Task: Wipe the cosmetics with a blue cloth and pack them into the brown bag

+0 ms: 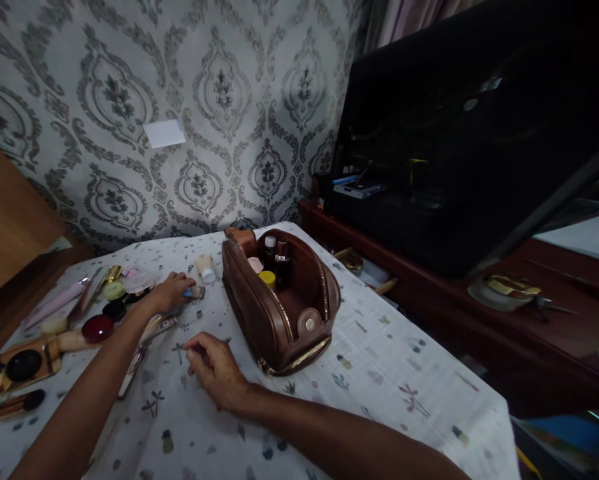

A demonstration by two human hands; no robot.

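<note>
My left hand (171, 292) reaches across the cosmetics on the left, its fingers closed on a small blue-and-clear tube (197, 292) lying on the cloth. Just beyond it is a cream tube with a white cap (206, 268). My right hand (218, 371) rests near the front of the brown leather toiletry bag (249, 313), loosely curled with thumb and fingers apart and nothing visible in it. The bag is unzipped. Inside stand a dark bottle with a white cap (270, 247), a dark bottle with a shiny cap (282, 257) and a yellow-lidded jar (267, 279).
Several cosmetics lie left, among them a red round compact (98, 329), a black round item (30, 365), a brush (17, 404) and a pink tube (57, 303). The patterned cloth (379, 387) covers the table. A dark red cabinet (429, 293) with a large black screen (444, 133) borders the right.
</note>
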